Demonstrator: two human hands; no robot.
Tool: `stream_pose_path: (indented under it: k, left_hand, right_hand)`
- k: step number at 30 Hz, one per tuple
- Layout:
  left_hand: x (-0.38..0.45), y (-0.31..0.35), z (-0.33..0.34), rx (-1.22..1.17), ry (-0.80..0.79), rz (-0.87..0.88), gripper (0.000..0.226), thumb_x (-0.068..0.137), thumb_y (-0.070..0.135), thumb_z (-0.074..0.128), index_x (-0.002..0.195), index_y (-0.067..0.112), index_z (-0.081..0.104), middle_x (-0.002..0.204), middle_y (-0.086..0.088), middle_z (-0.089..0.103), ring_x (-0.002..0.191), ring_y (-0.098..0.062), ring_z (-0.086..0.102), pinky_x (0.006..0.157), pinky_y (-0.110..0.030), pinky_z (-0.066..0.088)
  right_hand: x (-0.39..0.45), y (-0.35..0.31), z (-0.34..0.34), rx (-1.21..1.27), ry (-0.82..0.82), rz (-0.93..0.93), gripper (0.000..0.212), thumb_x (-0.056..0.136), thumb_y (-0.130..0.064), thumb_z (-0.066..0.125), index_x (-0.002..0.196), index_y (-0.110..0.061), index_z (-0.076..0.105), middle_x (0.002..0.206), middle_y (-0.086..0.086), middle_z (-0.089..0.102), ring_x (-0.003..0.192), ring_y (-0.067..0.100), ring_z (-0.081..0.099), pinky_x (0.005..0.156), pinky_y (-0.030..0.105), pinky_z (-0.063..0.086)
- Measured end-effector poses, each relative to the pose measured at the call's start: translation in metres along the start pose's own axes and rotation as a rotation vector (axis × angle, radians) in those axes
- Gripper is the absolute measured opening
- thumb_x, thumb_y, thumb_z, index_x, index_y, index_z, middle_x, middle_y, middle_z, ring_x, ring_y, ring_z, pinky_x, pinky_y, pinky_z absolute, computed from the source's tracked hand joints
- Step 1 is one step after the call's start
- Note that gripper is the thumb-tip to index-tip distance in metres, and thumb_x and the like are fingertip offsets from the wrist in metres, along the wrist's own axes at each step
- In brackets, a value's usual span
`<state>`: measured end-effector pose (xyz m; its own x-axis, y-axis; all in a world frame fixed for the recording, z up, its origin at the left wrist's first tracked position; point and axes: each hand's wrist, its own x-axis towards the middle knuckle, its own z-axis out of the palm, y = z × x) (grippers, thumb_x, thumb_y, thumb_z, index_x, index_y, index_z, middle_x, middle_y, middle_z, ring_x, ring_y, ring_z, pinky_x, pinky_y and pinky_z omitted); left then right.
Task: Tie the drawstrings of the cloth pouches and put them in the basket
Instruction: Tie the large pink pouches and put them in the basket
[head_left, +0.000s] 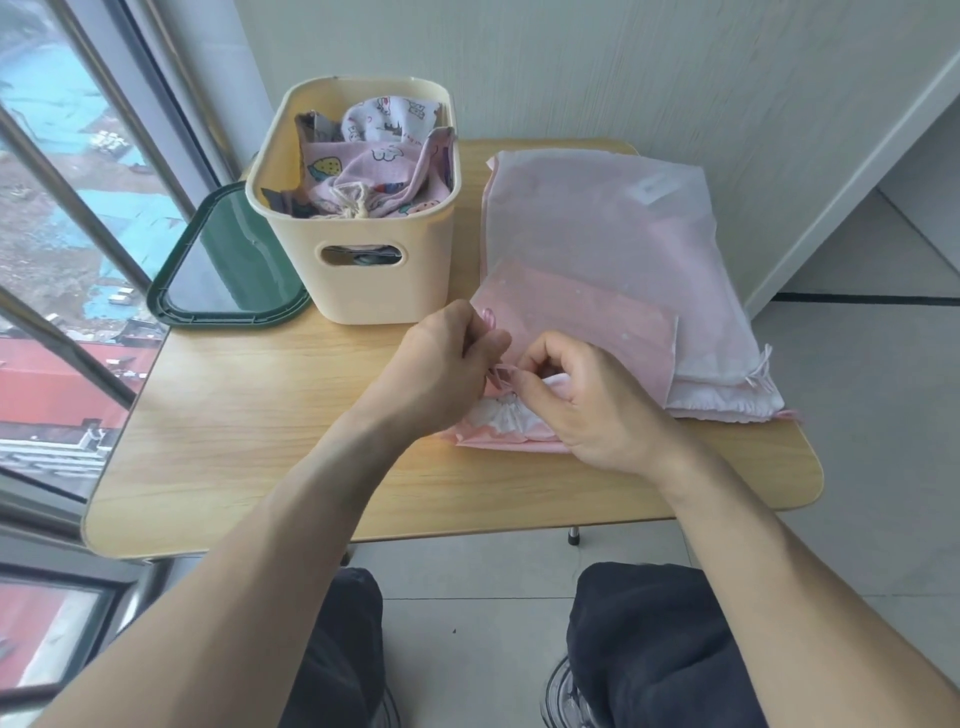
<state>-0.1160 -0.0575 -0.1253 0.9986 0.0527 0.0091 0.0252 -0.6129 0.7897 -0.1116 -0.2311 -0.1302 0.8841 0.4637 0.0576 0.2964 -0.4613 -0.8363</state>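
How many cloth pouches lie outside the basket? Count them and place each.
3, maybe more: a pink pouch under both hands, a large sheer one behind it, and a white one beneath, at the table's right edge. Others may hide underneath.

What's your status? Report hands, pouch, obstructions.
Left hand and right hand both pinching the pink drawstring, mid-tie. Pink pouch gathered at its mouth, on the table, not yet in the basket. Nothing in the way.

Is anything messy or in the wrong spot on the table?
The green lid leans tilted against the basket, jutting past the table edge. One pink printed pouch droops over the basket's rim. Nothing looks spilled or torn.
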Motion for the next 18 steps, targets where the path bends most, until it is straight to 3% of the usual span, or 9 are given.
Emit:
stream_pose_path:
  k: [3,8,15,18]
  left_hand:
    - [0.000,-0.001,-0.001,-0.092,-0.021,-0.011,0.024,0.100,0.027,0.057,0.084,0.008,0.056,0.074,-0.005,0.070,0.061,-0.014,0.061,0.057,-0.025,0.047]
    - [-0.002,-0.004,-0.004,-0.326,-0.048,-0.084,0.030,0.102,0.024,0.055,0.096,-0.006,0.058,0.054,0.007,0.057,0.043,-0.005,0.048,0.044,-0.017,0.038]
    - [-0.003,-0.006,-0.010,-0.556,-0.246,-0.175,0.031,0.103,0.029,0.051,0.086,0.004,0.056,0.057,-0.003,0.052,0.054,-0.016,0.043,0.057,-0.028,0.038]
    - [-0.003,-0.003,-0.009,-0.642,-0.282,-0.212,0.032,0.104,0.028,0.050,0.081,0.008,0.053,0.057,-0.004,0.050,0.053,-0.014,0.042,0.055,-0.022,0.039]
  right_hand:
    - [0.001,0.000,0.002,0.049,0.028,-0.010,0.013,0.097,-0.015,0.063,0.085,-0.014,0.063,0.077,-0.010,0.064,0.072,-0.001,0.058,0.070,0.012,0.045]
    - [0.003,0.001,0.005,0.096,0.051,0.009,0.007,0.095,-0.011,0.067,0.088,-0.014,0.067,0.082,-0.007,0.069,0.077,0.000,0.063,0.075,0.015,0.049]
    - [0.003,-0.003,0.005,0.156,0.064,0.011,0.014,0.090,-0.006,0.069,0.088,-0.018,0.063,0.083,-0.008,0.066,0.077,0.001,0.061,0.076,0.016,0.047]
    - [0.004,-0.002,0.006,0.125,0.135,-0.028,0.018,0.088,-0.011,0.076,0.083,-0.019,0.060,0.078,-0.013,0.063,0.075,0.005,0.059,0.074,0.021,0.048]
